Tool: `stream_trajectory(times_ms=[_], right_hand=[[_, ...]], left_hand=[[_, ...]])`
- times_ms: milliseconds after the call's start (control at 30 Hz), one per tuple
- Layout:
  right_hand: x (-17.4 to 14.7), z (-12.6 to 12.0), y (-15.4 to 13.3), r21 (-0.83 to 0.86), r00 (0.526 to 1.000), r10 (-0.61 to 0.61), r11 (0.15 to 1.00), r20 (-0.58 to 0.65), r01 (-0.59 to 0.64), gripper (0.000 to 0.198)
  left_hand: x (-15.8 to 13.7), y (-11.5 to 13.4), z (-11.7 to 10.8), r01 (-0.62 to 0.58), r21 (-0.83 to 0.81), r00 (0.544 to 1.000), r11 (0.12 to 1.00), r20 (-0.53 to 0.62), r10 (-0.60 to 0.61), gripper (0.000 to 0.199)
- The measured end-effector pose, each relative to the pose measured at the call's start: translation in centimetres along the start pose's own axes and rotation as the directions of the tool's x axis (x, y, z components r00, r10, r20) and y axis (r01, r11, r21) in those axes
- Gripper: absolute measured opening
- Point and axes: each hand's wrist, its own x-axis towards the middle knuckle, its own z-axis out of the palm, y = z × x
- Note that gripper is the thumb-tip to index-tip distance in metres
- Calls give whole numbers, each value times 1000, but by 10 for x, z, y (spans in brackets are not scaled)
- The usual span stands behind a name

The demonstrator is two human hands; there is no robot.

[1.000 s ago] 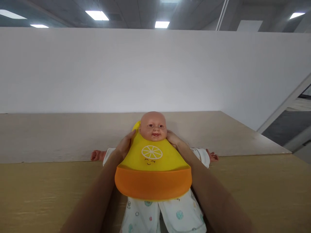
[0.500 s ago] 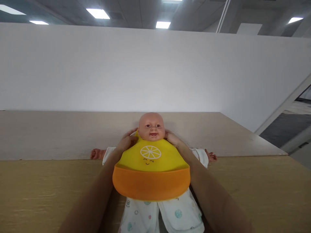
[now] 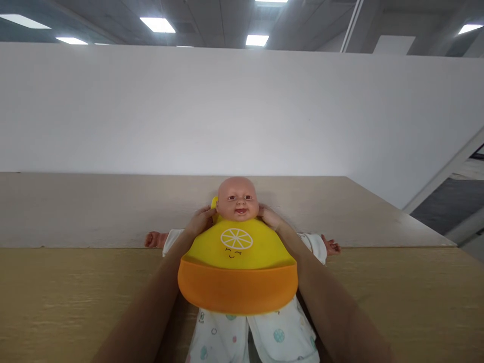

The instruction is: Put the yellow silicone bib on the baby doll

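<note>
A baby doll [image 3: 237,194] lies on its back, arms spread, in a white patterned outfit [image 3: 278,330]. Over its chest is a yellow silicone bib [image 3: 236,247] with a citrus slice, a smiling face and an orange pocket [image 3: 238,288]. My left hand [image 3: 202,220] is closed on the bib's neck strap beside the doll's head, and a yellow strap end [image 3: 215,202] sticks up past the fingers. On the other side of the neck, my right hand [image 3: 269,217] grips the bib's other neck end. Its fingertips are hidden behind the doll's neck.
The doll rests across two wooden surfaces, a pale board [image 3: 94,212] at the back and a yellower tabletop [image 3: 75,297] in front. Behind them stands a white partition [image 3: 242,111]. Grey floor [image 3: 446,201] shows beyond the right edge.
My left fingers have shifted slightly down, and the yellow strap end now shows above them beside the head. My right hand stays by the neck. The view has moved slightly.
</note>
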Motion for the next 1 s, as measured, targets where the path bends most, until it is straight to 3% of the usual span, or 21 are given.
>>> stream_trajectory(times_ms=[100,233,500,667,867,1000], right_hand=[[-1,2,-2,38,1000,-2,999,15,2,31],[-4,8,-7,79,1000,-3,997,-10,4,29],[-5,6,-6,150,999,-34,988,27,29,33],[-6,7,-7,135,999,-24,991,46,17,33],[-4,7,-7,145,999,31,989,16,-33,33],[-4,9,-7,177,996,89,980,17,-90,34]], left_hand=[[-4,4,4,13,-52,998,999,65,-10,14],[-14,9,10,161,-137,974,977,184,-135,30],[-15,10,10,115,-212,981,970,177,-78,41],[-12,7,10,158,-189,971,969,207,-118,38],[2,-3,1,46,13,999,999,1,-46,8],[3,-4,-2,-6,-55,997,998,82,10,15]])
